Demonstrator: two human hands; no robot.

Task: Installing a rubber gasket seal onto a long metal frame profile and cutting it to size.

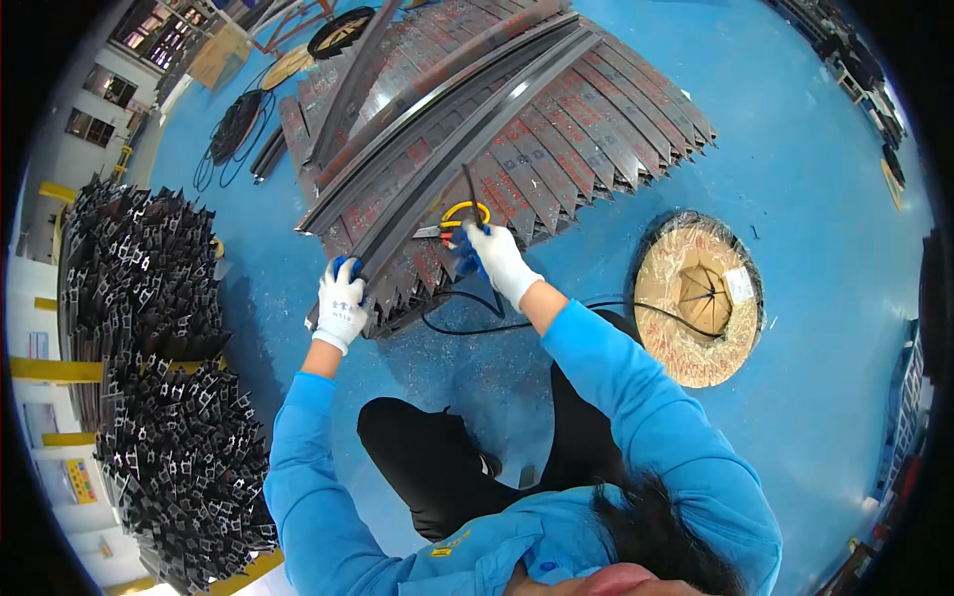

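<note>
Over blue workshop floor (pixel 825 248), we are gripping: left hand (pixel 341 306) on dark profile (pixel 437 189), near end; right hand (pixel 502 260) around black strip (pixel 468 182).

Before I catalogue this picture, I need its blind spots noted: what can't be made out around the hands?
Head view, all four:
Near end of the long grey metal profile: covered by the left hand.
Whether the black strip runs unbroken through the right hand: the gloved hand hides it.
Lower part of the yellow-handled scissors: behind the right hand.
Far edge of the profile stack: cut off by the top edge.
</note>
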